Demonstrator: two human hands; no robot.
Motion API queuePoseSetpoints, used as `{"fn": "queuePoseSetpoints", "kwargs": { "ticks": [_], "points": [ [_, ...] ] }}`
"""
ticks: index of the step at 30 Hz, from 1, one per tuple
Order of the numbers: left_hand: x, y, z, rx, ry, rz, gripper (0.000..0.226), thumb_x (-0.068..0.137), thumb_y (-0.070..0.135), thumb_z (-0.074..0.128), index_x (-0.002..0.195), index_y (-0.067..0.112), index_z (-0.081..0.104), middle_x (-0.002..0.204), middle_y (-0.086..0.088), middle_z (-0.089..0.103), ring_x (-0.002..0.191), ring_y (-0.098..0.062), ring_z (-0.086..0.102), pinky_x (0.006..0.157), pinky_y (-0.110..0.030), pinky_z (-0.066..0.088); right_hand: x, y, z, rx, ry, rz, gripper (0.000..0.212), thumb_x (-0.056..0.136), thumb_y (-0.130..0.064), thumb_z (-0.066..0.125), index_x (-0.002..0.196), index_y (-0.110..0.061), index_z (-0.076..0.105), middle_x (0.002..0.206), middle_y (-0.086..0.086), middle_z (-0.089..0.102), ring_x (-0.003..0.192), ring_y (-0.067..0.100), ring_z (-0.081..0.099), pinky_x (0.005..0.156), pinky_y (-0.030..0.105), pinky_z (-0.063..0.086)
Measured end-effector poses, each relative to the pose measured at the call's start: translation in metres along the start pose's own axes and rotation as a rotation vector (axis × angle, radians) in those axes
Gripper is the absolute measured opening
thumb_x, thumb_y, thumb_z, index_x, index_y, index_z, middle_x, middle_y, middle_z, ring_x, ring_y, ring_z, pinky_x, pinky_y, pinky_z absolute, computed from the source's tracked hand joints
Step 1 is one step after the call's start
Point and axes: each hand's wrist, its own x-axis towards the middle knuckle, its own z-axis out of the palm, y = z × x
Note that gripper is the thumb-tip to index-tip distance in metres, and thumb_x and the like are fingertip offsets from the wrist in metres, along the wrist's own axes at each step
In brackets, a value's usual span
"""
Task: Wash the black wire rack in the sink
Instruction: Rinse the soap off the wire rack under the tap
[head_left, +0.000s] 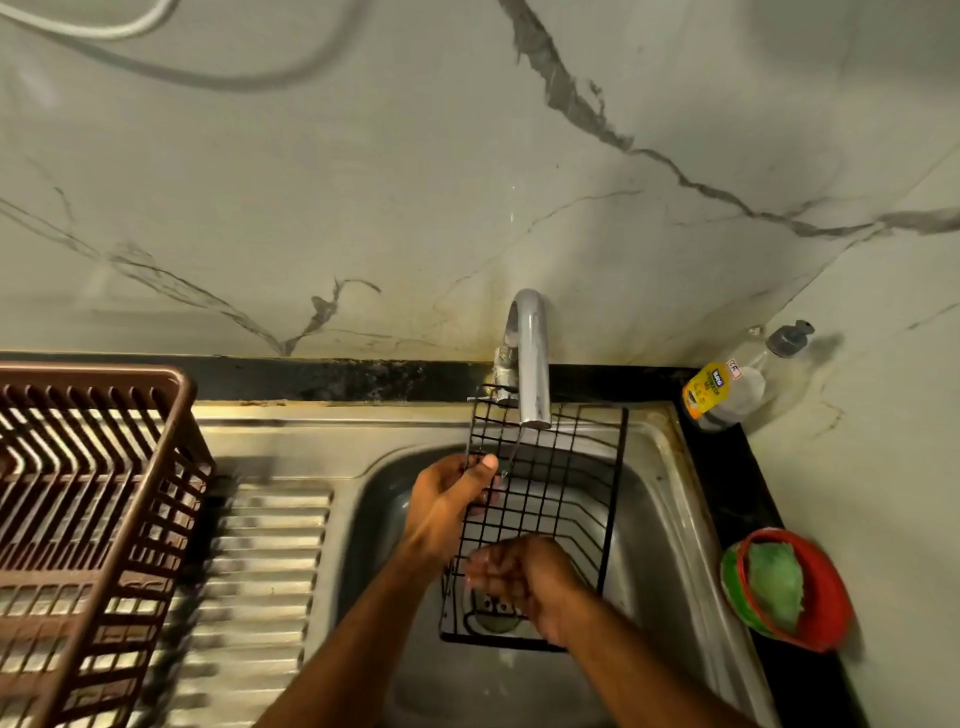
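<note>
The black wire rack (550, 499) is held over the sink (660, 519), tilted so its far end sits up under the tap (530, 358) and its near end hangs down above the drain; a thin stream of water falls from the spout onto the upper bars; the left hand (447, 499) grips the rack's left edge, thumb lying over the front of the wires and fingers curled behind; the right hand (524, 577) lies against the lower part of the grid, wet and a bit blurred, fingers bent over the wires, though whether it is actually clasping them I cannot tell; to the left, a brown plastic dish basket (88, 519) stands on the ribbed draining board (260, 571); in the far right corner a soap bottle (727, 389) leans on the marble wall; nearer, on the black counter, a red bowl (826, 592) holds a green scrubber (774, 582).
</note>
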Motion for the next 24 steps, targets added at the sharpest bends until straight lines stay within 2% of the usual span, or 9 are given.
{"fn": "queuePoseSetpoints", "kwargs": {
  "ticks": [1, 3, 5, 8, 12, 14, 16, 19, 24],
  "points": [
    [0.000, -0.001, 0.000, 0.005, -0.022, 0.002, 0.043, 0.083, 0.048, 0.067, 0.101, 0.009, 0.074, 0.097, -0.014, 0.077, 0.092, -0.030, 0.074, 0.082, -0.038, 0.059, -0.002, 0.008, 0.000, -0.073, 0.019, 0.012, 0.032, 0.089, 0.001, 0.040, 0.085, 0.002, 0.072, 0.093, 0.016, 0.078, 0.088, 0.030, 0.077, 0.094, 0.043, 0.058],
    [-0.003, -0.005, 0.004, 0.018, -0.051, -0.017, 0.044, 0.084, 0.048, 0.066, 0.101, 0.009, 0.073, 0.097, -0.011, 0.077, 0.091, -0.029, 0.074, 0.078, -0.034, 0.060, -0.003, 0.006, 0.003, -0.201, 0.056, 0.012, 0.035, 0.095, -0.002, 0.039, 0.087, 0.006, 0.072, 0.084, 0.018, 0.078, 0.078, 0.031, 0.077, 0.074, 0.036, 0.062],
    [-0.010, -0.011, 0.005, 0.017, -0.041, -0.033, 0.045, 0.086, 0.050, 0.068, 0.099, 0.008, 0.071, 0.092, -0.007, 0.078, 0.085, -0.024, 0.074, 0.071, -0.028, 0.059, 0.002, -0.015, 0.003, -0.268, 0.092, -0.095, 0.032, 0.095, -0.006, 0.042, 0.089, 0.005, 0.072, 0.076, 0.016, 0.076, 0.067, 0.028, 0.075, 0.060, 0.032, 0.058],
    [-0.020, -0.024, 0.005, 0.013, -0.062, -0.066, 0.044, 0.086, 0.049, 0.066, 0.103, 0.008, 0.071, 0.096, -0.012, 0.077, 0.089, -0.033, 0.073, 0.071, -0.032, 0.058, 0.023, -0.062, 0.000, -0.087, 0.182, -0.260, 0.026, 0.090, -0.001, 0.047, 0.093, 0.002, 0.072, 0.078, 0.016, 0.077, 0.063, 0.022, 0.073, 0.054, 0.032, 0.058],
    [-0.025, -0.029, 0.004, -0.030, -0.022, -0.084, 0.045, 0.084, 0.045, 0.063, 0.104, 0.005, 0.071, 0.102, -0.018, 0.075, 0.096, -0.040, 0.071, 0.076, -0.038, 0.060, 0.036, -0.081, 0.016, 0.149, 0.140, -0.262, 0.031, 0.097, -0.007, 0.044, 0.104, -0.001, 0.073, 0.087, 0.011, 0.079, 0.078, 0.023, 0.078, 0.062, 0.028, 0.061],
    [-0.024, -0.027, -0.001, -0.015, 0.004, -0.056, 0.042, 0.086, 0.045, 0.060, 0.101, 0.008, 0.073, 0.097, -0.017, 0.076, 0.093, -0.037, 0.072, 0.077, -0.040, 0.059, 0.030, -0.067, 0.022, 0.231, 0.063, -0.205, 0.033, 0.096, -0.004, 0.042, 0.110, -0.003, 0.072, 0.095, 0.009, 0.079, 0.086, 0.022, 0.077, 0.062, 0.026, 0.059],
    [-0.023, -0.025, -0.004, -0.015, -0.001, -0.057, 0.040, 0.088, 0.043, 0.057, 0.097, 0.008, 0.074, 0.091, -0.014, 0.077, 0.085, -0.028, 0.074, 0.072, -0.033, 0.058, 0.021, -0.045, 0.018, 0.168, 0.026, -0.089, 0.039, 0.089, -0.001, 0.039, 0.109, -0.006, 0.072, 0.097, 0.007, 0.079, 0.085, 0.020, 0.077, 0.062, 0.026, 0.057],
    [-0.022, -0.028, -0.008, -0.005, 0.011, -0.050, 0.042, 0.083, 0.042, 0.062, 0.091, 0.002, 0.071, 0.084, -0.014, 0.076, 0.077, -0.022, 0.071, 0.066, -0.022, 0.056, 0.010, -0.011, 0.006, -0.009, 0.032, 0.034, 0.044, 0.084, -0.004, 0.035, 0.106, -0.001, 0.073, 0.092, 0.011, 0.079, 0.085, 0.026, 0.077, 0.082, 0.038, 0.059],
    [-0.018, -0.030, -0.012, -0.020, 0.052, -0.089, 0.044, 0.080, 0.046, 0.066, 0.099, 0.006, 0.073, 0.096, -0.016, 0.076, 0.086, -0.029, 0.071, 0.080, -0.042, 0.059, -0.002, 0.019, -0.003, -0.218, 0.054, 0.136, 0.041, 0.092, -0.009, 0.035, 0.096, -0.002, 0.076, 0.088, 0.008, 0.080, 0.085, 0.022, 0.077, 0.096, 0.043, 0.057]
  ]
}}
